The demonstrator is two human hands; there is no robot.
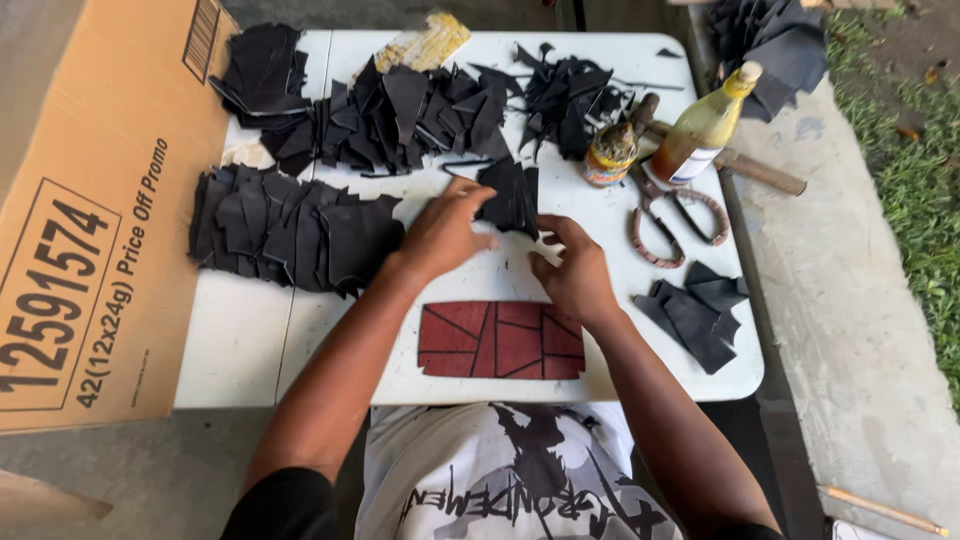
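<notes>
Both hands, left hand (443, 232) and right hand (572, 272), pinch 1 black scrap (510, 196) just above the red panel (501, 340), with sorted piles (295, 232) fanned within reach on the surface (240, 340).

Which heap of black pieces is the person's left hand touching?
The small stack at the table's middle, just past both hands: the left hand rests its fingers on it. The bigger heaps lie farther left and behind.

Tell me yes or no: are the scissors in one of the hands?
No. The scissors lie on the white table, right of the right hand, untouched by either hand.
</notes>
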